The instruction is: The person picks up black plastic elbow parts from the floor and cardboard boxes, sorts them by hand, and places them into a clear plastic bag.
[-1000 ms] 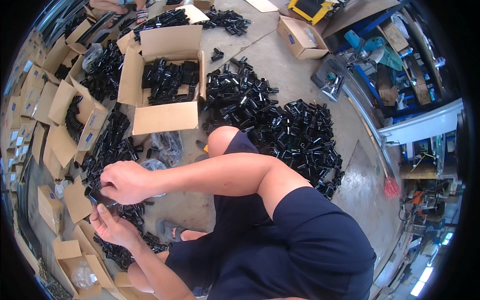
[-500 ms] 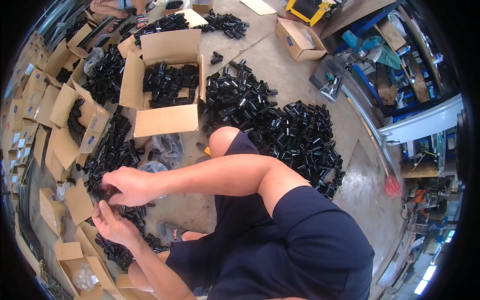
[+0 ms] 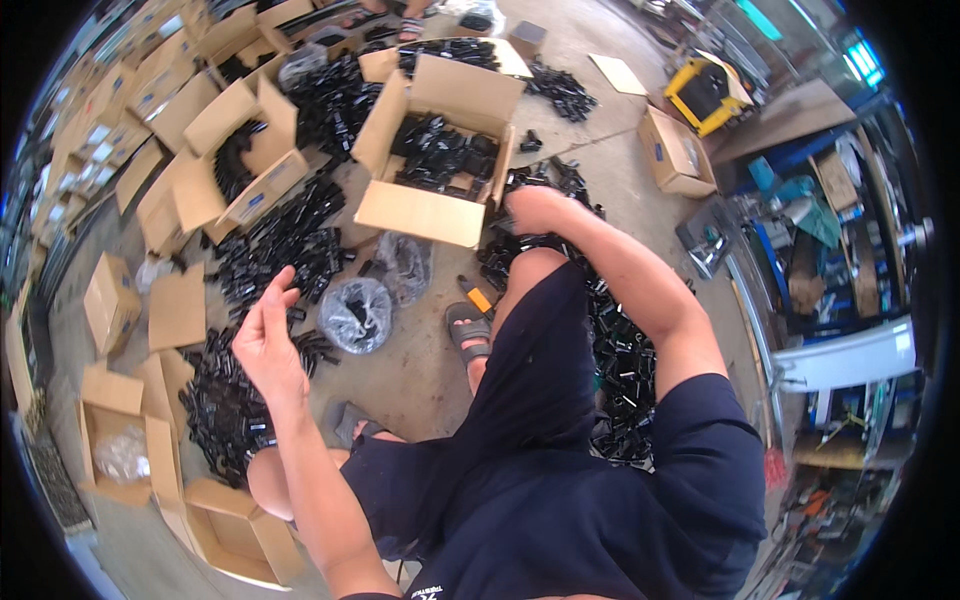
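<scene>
Just beside the big open carton (image 3: 420,212), the right-hand heap of black parts (image 3: 622,345) lies under the right hand (image 3: 530,210); its fingertips are hidden, so whether it grips one I cannot tell. Over the left-hand heap (image 3: 285,240), the left hand (image 3: 270,345) hangs half-curled with nothing visible in it. Black pieces partly fill the carton; many more remain loose on the floor. Clear plastic bags (image 3: 355,315) and a yellow-marked tool (image 3: 480,297) lie between the heaps, and the right knee (image 3: 540,264) juts in beside the reaching arm.
</scene>
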Action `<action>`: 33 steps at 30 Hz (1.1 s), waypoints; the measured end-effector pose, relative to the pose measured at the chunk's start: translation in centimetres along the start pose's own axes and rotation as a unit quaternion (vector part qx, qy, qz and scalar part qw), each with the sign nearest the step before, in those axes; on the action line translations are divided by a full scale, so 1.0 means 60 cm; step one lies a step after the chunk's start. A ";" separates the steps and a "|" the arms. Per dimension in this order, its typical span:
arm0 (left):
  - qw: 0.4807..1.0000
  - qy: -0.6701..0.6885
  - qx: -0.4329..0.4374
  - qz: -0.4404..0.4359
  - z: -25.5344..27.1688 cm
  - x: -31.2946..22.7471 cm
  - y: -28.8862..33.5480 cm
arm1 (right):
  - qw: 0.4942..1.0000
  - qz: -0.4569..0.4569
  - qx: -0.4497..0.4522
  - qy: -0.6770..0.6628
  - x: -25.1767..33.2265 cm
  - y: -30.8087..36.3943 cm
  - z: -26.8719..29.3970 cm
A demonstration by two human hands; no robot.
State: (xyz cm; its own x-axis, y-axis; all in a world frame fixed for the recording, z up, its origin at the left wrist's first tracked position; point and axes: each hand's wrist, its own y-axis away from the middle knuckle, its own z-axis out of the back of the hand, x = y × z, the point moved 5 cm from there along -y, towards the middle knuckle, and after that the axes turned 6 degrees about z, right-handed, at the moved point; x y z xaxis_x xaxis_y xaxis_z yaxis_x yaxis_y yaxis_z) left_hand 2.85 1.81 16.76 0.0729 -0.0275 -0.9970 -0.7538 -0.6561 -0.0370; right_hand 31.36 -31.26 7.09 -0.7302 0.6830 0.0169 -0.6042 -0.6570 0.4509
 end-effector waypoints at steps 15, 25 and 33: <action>0.792 0.036 0.606 -0.066 -0.116 -0.159 0.181 | 0.920 0.264 -0.204 -0.205 0.287 0.070 0.110; 0.812 0.106 0.532 -0.215 -0.116 -0.218 0.382 | 0.934 0.332 -0.093 -0.094 0.355 0.042 0.030; 0.844 0.370 0.015 -0.389 -0.164 -0.211 0.382 | 0.941 0.286 -0.020 -0.180 0.314 0.044 0.006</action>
State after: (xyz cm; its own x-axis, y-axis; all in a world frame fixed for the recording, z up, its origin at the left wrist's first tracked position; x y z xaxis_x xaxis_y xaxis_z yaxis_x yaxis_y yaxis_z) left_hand -8.94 -20.29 29.22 0.9322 -0.0676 -0.3555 -0.3055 -0.6736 -0.6730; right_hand 16.13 -20.01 8.92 -0.7888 0.2730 0.5507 -0.1613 -0.9565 0.2431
